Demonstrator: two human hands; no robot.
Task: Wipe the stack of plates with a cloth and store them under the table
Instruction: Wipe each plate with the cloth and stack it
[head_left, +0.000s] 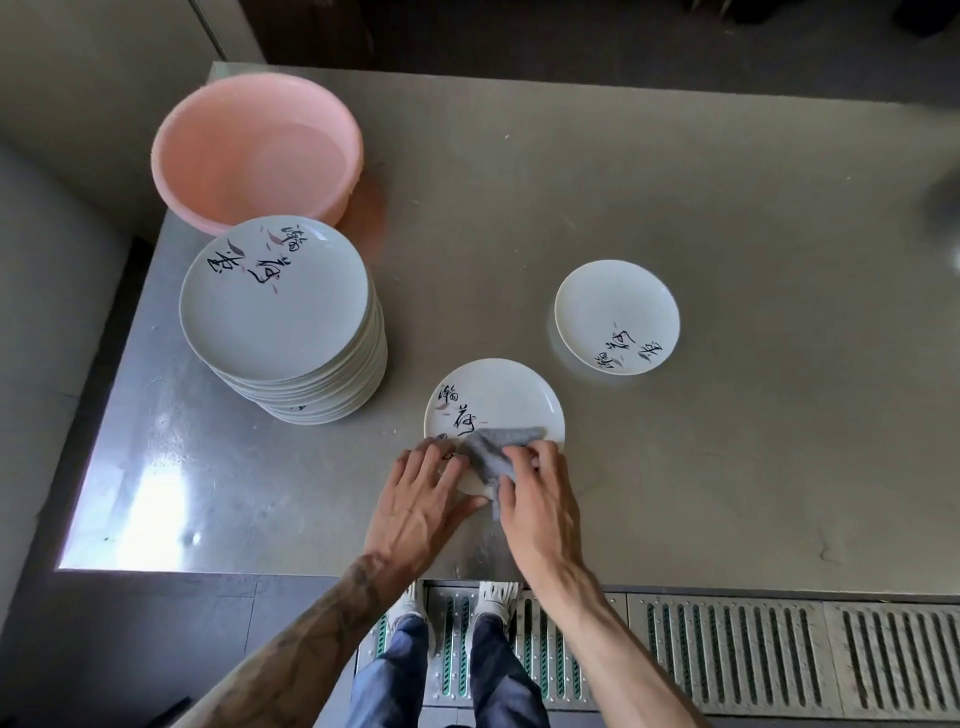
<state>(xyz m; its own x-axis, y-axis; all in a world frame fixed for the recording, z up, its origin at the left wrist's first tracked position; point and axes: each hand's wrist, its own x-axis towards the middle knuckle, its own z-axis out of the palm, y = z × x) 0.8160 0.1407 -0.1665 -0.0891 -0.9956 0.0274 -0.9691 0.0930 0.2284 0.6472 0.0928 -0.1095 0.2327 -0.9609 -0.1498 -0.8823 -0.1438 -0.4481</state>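
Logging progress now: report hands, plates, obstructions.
Left hand flat on plate, steadying. Right hand grips cloth on it. Stack stands at left, lone plate at right. Nothing blocks.

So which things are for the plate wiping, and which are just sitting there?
For the job: cloth, plate being wiped, stack of plates, lone plate, left hand, right hand.
Just sitting there: pink basin, floor grate.

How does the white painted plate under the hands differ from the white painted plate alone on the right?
The plate under the hands carries a grey cloth, gripped by the right hand, with the left hand resting on it; the lone plate lies bare, untouched, farther back. Both show black calligraphy.
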